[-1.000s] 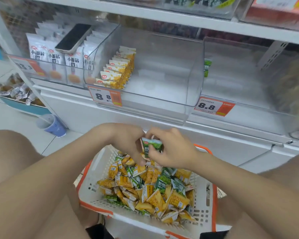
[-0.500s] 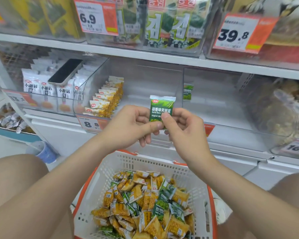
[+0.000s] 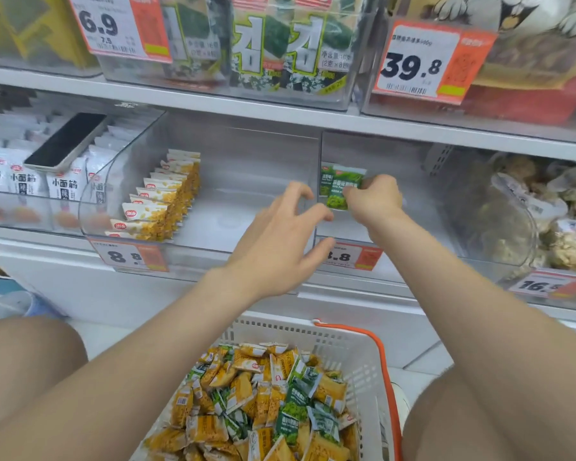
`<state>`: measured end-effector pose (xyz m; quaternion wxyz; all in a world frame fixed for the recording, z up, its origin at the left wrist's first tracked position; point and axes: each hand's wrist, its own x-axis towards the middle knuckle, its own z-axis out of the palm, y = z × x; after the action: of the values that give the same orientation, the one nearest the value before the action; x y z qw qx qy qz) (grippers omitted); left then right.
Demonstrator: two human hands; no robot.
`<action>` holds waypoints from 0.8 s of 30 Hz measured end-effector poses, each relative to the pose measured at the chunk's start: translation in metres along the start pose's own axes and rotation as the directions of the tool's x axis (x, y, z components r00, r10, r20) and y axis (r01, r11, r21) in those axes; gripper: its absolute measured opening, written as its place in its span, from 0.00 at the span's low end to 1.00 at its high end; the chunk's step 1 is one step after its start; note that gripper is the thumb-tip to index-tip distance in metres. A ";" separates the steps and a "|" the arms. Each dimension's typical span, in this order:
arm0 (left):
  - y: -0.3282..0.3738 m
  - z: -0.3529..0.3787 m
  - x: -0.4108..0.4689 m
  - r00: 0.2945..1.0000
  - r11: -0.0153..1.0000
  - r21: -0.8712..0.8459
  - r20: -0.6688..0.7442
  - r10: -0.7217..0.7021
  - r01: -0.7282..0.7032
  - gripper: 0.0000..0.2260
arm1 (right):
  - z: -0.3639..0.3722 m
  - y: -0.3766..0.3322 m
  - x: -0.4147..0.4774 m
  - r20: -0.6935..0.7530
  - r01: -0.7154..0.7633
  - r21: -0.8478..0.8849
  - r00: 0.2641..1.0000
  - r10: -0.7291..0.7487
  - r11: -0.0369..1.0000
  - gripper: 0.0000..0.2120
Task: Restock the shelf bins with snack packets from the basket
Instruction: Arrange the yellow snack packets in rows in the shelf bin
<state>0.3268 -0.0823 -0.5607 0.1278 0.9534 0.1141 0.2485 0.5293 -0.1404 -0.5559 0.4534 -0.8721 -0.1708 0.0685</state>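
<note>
your right hand [image 3: 373,197] pinches the green pea packet [image 3: 341,191] inside the transparent bin [image 3: 413,181], just in front of the lone standing packet [image 3: 325,181], left hand [image 3: 280,237] spread and holding nothing by the divider; release it crooked and both probably topple flat

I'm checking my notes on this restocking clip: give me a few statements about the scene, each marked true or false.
1. The right hand holds a green packet inside the right bin. True.
2. The left hand grips a yellow packet. False: its fingers are spread and it holds nothing.
3. A phone lies on top of the white packets. True.
4. The basket holds only yellow packets. False: its snack packets are yellow and green, mixed together.
</note>
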 end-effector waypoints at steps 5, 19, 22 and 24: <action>-0.005 0.011 0.006 0.995 0.987 0.156 0.092 0.032 -0.046 0.18 | 0.019 0.004 0.060 0.201 0.131 -0.447 0.979 -0.044 0.885 0.22; 0.004 0.027 0.013 0.993 0.957 0.285 0.115 0.030 -0.062 0.09 | 0.046 0.002 0.091 0.119 0.146 -0.526 0.988 -0.097 0.838 0.16; 0.005 0.026 0.010 0.993 0.951 0.302 0.110 0.031 -0.063 0.08 | 0.046 0.000 0.086 0.206 0.193 -0.528 0.974 -0.095 0.827 0.11; 0.006 0.023 0.009 0.994 0.946 0.318 0.107 0.035 -0.068 0.07 | 0.042 -0.007 0.081 0.330 0.282 -0.532 0.937 -0.110 0.798 0.07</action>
<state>0.3466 -0.0896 -0.5744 -0.0301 0.9753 0.1215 0.1819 0.5911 -0.0751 -0.5714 0.1462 -0.9258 -0.3366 0.0901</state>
